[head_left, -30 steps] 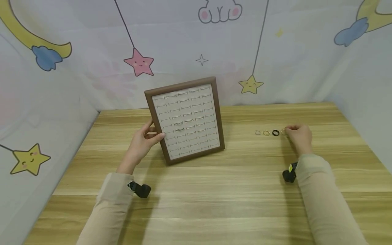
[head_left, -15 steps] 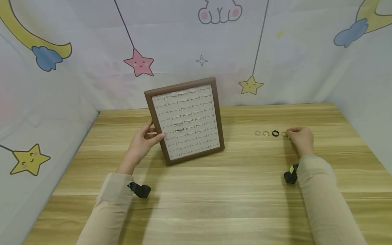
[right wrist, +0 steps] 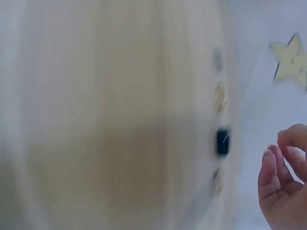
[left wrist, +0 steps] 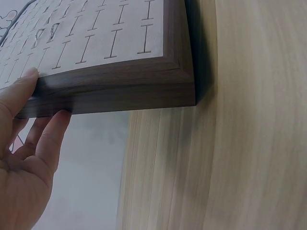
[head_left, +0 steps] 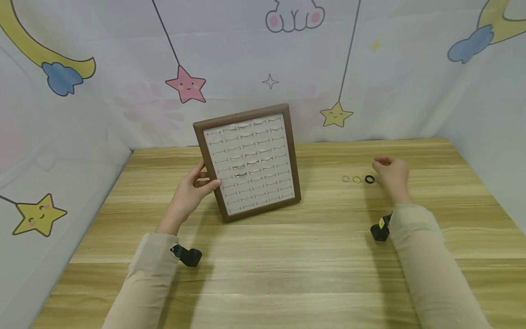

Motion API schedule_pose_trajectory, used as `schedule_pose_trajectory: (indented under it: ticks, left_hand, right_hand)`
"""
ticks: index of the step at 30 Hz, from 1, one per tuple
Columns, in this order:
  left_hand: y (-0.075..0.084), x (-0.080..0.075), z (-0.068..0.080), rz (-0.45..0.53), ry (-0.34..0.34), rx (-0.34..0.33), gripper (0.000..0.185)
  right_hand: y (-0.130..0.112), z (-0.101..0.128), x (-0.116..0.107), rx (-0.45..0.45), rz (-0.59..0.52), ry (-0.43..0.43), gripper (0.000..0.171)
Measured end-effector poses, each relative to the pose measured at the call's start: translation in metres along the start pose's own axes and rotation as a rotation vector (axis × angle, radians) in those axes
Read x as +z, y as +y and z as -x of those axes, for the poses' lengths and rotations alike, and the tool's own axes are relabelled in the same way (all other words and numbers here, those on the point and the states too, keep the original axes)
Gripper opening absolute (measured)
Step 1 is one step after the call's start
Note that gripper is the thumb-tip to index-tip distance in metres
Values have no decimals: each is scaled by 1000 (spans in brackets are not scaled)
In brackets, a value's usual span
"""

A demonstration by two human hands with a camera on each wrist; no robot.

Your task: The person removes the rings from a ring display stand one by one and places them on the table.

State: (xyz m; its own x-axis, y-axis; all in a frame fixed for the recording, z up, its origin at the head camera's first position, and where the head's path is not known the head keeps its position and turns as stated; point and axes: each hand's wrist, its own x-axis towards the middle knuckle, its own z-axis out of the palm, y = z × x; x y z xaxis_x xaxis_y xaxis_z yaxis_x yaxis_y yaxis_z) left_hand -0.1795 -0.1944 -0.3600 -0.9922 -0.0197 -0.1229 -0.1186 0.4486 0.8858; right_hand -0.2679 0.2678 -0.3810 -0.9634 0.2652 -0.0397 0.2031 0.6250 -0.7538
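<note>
A brown-framed ring display tray [head_left: 292, 155] stands tilted on the wooden table [head_left: 287, 256], its white insert cut with several rows of slots. One small ring [head_left: 240, 170] sits in a slot. My left hand [head_left: 193, 187] grips the tray's left edge [left wrist: 110, 91], thumb on the front and fingers behind. To the right, a silver ring [head_left: 345, 178], a gold ring [head_left: 356, 179] and a black ring [head_left: 370, 179] lie in a row. My right hand [head_left: 390, 176] hovers just right of the black ring with curled fingers [right wrist: 280, 177]. Blur hides whether they pinch anything.
A pale cloth backdrop printed with stars [head_left: 336, 114] hangs behind and at both sides of the table. The right wrist view is blurred; the row of rings [right wrist: 221, 141] shows there only as smudges. Bare wood lies in front of the tray.
My right hand has lifted off the table and drifted a little left; the fourth ring it touched is no longer clearly visible. The left hand and tray have not moved.
</note>
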Motion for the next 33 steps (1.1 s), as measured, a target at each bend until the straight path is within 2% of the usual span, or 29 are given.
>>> schedule_pose_trajectory:
  ticks: [5, 9, 19, 26, 30, 33]
  left_hand:
    - [0, 1, 0, 0, -4, 2, 86]
    - [1, 1, 0, -3, -2, -1, 86]
    - [1, 1, 0, -5, -1, 0, 86]
    - [2, 0, 0, 0, 1, -2, 86]
    - [1, 0, 1, 5, -3, -9, 86]
    - [1, -1, 1, 8, -3, -12, 86]
  right_hand:
    - [-39, 9, 13, -80, -59, 32, 35]
    - [-70, 18, 27, -194, -97, 53, 31]
    - [-135, 53, 64, -508, -175, -10, 22]
    - [-163, 82, 93, -727, -116, -102, 18]
    - [-172, 93, 108, -791, -52, -169, 18]
    - [-177, 100, 118, -807, -22, -211, 17]
